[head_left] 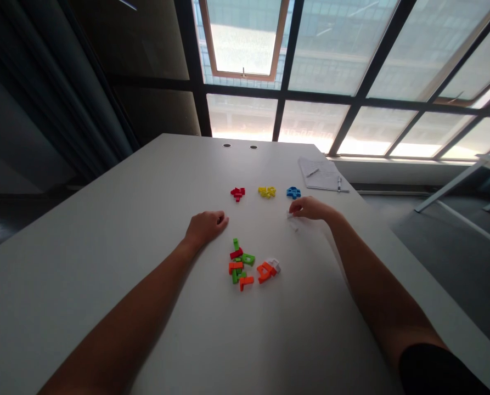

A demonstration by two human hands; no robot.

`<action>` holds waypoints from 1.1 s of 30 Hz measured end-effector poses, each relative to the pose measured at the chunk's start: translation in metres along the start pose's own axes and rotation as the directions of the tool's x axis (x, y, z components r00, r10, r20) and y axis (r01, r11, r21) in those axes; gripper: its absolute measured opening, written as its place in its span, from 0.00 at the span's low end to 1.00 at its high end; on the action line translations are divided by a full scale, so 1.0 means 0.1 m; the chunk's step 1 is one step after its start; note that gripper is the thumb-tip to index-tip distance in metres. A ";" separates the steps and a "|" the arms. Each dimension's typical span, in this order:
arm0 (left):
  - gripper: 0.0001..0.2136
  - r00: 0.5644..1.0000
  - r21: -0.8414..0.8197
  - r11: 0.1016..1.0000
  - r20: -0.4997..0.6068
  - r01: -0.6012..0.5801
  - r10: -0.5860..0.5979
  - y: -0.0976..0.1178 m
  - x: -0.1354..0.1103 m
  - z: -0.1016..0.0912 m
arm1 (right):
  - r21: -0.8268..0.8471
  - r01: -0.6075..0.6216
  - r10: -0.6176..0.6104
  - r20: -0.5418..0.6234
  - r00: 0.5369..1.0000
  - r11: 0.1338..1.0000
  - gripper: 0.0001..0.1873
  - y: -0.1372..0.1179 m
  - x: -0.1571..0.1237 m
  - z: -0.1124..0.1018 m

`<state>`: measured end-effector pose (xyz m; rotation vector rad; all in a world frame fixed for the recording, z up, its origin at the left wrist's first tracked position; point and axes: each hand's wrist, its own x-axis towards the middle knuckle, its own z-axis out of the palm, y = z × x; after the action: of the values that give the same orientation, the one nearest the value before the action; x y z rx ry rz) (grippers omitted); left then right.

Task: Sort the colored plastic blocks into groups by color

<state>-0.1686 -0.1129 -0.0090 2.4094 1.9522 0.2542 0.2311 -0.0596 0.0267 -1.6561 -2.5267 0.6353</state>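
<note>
My left hand [206,229] rests on the white table [105,263] with its fingers curled, holding nothing that I can see. My right hand [311,208] lies farther right, its fingertips at a small white plastic piece [293,220] that barely stands out from the tabletop. Between and below my hands lies a loose heap of green, red and orange plastic pieces [238,267]. Orange and white pieces [268,269] lie beside it. Beyond my hands sit a red cluster [237,193], a yellow cluster [266,191] and a blue cluster [293,192].
Papers [319,174] with a pen [339,184] lie near the table's far right edge. Two round holes [240,146] mark the far end of the tabletop. The right edge drops to a grey floor [434,247], where a white metal frame [462,184] stands.
</note>
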 end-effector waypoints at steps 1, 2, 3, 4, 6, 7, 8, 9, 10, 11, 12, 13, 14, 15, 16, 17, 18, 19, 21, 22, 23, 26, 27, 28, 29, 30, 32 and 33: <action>0.20 1.000 0.000 1.000 0.004 0.001 -0.001 0.00 0.00 0.00 | 0.005 -0.023 0.023 0.013 1.000 1.000 0.11 0.05 -0.03 -0.03; 0.20 1.000 0.001 1.000 0.007 0.002 -0.002 0.00 0.00 -0.01 | 0.017 -0.041 0.040 0.034 0.999 0.999 0.12 0.09 -0.05 -0.05; 0.20 1.000 0.002 1.000 0.009 0.003 -0.003 0.01 0.00 -0.01 | 0.033 -0.052 0.050 0.060 0.997 0.998 0.13 0.12 -0.08 -0.08; 0.20 1.000 0.004 1.000 0.009 0.004 -0.004 0.01 0.00 -0.01 | 0.050 -0.058 0.053 0.089 0.995 0.997 0.14 0.14 -0.10 -0.10; 0.20 1.000 0.007 1.000 0.005 0.005 -0.005 0.01 0.00 -0.01 | 0.075 -0.066 0.055 0.140 0.989 0.995 0.15 0.15 -0.14 -0.14; 0.20 1.000 0.006 1.000 0.002 0.005 -0.005 0.01 0.00 -0.01 | 0.080 -0.072 0.059 0.155 0.986 0.994 0.15 0.14 -0.16 -0.16; 0.20 1.000 0.004 1.000 -0.001 0.005 -0.005 0.01 0.00 -0.01 | 0.077 -0.079 0.066 0.159 0.985 0.994 0.15 0.12 -0.17 -0.19; 0.20 1.000 0.002 1.000 -0.003 0.004 -0.004 0.01 0.00 -0.01 | 0.069 -0.082 0.071 0.153 0.986 0.994 0.15 0.10 -0.19 -0.21; 0.20 1.000 0.000 1.000 -0.006 0.002 -0.002 0.01 0.00 -0.01 | 0.057 -0.079 0.070 0.141 0.988 0.995 0.16 0.06 -0.20 -0.23; 0.20 1.000 0.000 1.000 -0.008 0.001 -0.001 0.01 0.00 -0.01 | 0.044 -0.065 0.059 0.126 0.990 0.997 0.17 0.02 -0.21 -0.25; 0.20 1.000 0.001 1.000 -0.010 0.001 -0.001 0.01 0.00 -0.01 | 0.032 -0.044 0.040 0.117 0.992 0.999 0.19 -0.03 -0.22 -0.26; 0.20 1.000 0.003 1.000 -0.010 0.000 0.000 0.01 0.00 -0.01 | 0.022 -0.020 0.018 0.119 0.993 1.000 0.21 -0.08 -0.23 -0.27; 0.20 1.000 0.004 1.000 -0.009 0.000 0.000 0.01 0.00 -0.01 | 0.012 -0.002 0.000 0.134 0.991 1.000 0.25 -0.14 -0.24 -0.26; 0.20 1.000 0.005 1.000 -0.008 0.001 -0.001 0.01 0.00 -0.01 | 0.001 0.010 -0.010 0.159 0.987 1.000 0.29 -0.19 -0.24 -0.24; 0.20 1.000 0.005 1.000 -0.007 0.002 -0.002 0.01 0.00 -0.01 | -0.014 0.013 -0.010 0.187 0.982 1.000 0.33 -0.23 -0.24 -0.22; 0.20 1.000 0.004 1.000 -0.006 0.002 -0.002 0.00 0.00 -0.01 | -0.034 0.010 -0.003 0.209 0.978 0.999 0.36 -0.27 -0.23 -0.18; 0.20 1.000 0.002 1.000 -0.007 0.001 -0.001 0.00 0.00 -0.01 | -0.057 0.006 0.006 0.221 0.975 0.998 0.38 -0.31 -0.22 -0.15; 0.20 1.000 0.002 1.000 -0.010 0.001 -0.001 0.00 0.00 0.00 | -0.078 0.006 0.011 0.222 0.975 0.997 0.38 -0.33 -0.21 -0.11; 0.20 1.000 0.001 1.000 -0.013 -0.001 0.002 -0.01 0.00 0.00 | -0.107 0.019 0.003 0.197 0.980 0.994 0.35 -0.34 -0.17 -0.04; 0.20 1.000 0.001 1.000 -0.012 -0.002 0.002 -0.01 0.00 0.01 | -0.113 0.031 -0.010 0.180 0.984 0.993 0.32 -0.33 -0.14 -0.01; 0.20 1.000 0.001 1.000 -0.012 -0.003 0.003 -0.01 0.00 0.01 | -0.117 0.044 -0.025 0.159 0.987 0.992 0.28 -0.31 -0.12 0.01; 0.20 1.000 0.002 1.000 -0.007 -0.001 0.001 -0.01 0.01 0.01 | -0.136 0.072 -0.065 0.059 0.996 0.988 0.15 -0.25 -0.04 0.05; 0.20 1.000 0.003 1.000 -0.007 -0.001 0.001 -0.01 0.01 0.01 | -0.145 0.075 -0.073 0.020 0.997 0.987 0.11 -0.23 -0.01 0.06; 0.20 1.000 0.004 1.000 -0.007 -0.001 0.001 -0.01 0.01 0.01 | -0.152 0.075 -0.079 -0.016 0.997 0.985 0.09 -0.21 0.01 0.07; 0.20 1.000 0.004 1.000 -0.006 -0.002 0.002 -0.01 0.01 0.01 | -0.155 0.075 -0.083 -0.047 0.995 0.985 0.09 -0.19 0.03 0.08; 0.20 1.000 0.004 1.000 -0.006 -0.002 0.002 -0.01 0.01 0.02 | -0.151 0.074 -0.086 -0.073 0.994 0.986 0.09 -0.17 0.04 0.09; 0.20 1.000 0.004 1.000 -0.008 -0.003 0.003 -0.01 0.01 0.01 | -0.130 0.068 -0.083 -0.116 0.990 0.989 0.09 -0.13 0.05 0.10; 0.20 1.000 0.004 1.000 -0.009 -0.003 0.003 0.00 0.01 0.01 | -0.117 0.065 -0.080 -0.127 0.989 0.991 0.09 -0.11 0.04 0.10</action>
<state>-0.1686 -0.1119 -0.0100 2.4182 1.9545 0.2614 0.2167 -0.0628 0.0209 -1.5728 -2.5572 0.3711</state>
